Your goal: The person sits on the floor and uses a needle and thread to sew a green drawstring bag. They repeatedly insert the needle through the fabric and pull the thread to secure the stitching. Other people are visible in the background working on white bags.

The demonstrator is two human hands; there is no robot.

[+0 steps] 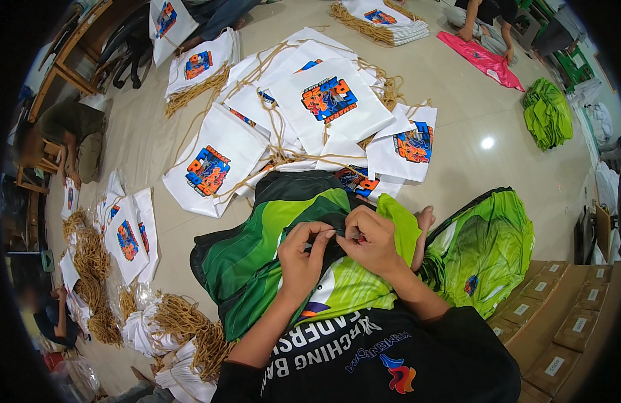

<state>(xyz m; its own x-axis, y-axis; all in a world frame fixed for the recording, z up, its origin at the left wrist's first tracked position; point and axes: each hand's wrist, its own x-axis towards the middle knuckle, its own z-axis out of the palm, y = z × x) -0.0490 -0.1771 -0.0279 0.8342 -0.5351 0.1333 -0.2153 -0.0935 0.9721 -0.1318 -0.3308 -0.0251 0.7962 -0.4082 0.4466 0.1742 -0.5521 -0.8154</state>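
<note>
Across my lap lies a green and black sports shirt point(246, 258) with light-green and white parts. My left hand point(302, 254) pinches a dark edge of it between thumb and fingers. Close by, my right hand point(372, 240) is closed at the same dark edge, fingertips almost touching the left ones. A small reddish spot shows inside the right hand's grip; what it is I cannot make out. Just beyond the shirt is a heap of white drawstring bags point(330, 101) with colourful prints and tan cords.
Right of me lie a lime-green shirt point(481, 248) and brown cartons point(552, 322). Bundles of tan cord point(189, 326) and white bags point(127, 238) sit at left. A folded green stack point(547, 114) lies far right. Several people point(72, 141) sit around, one with a pink garment point(478, 60).
</note>
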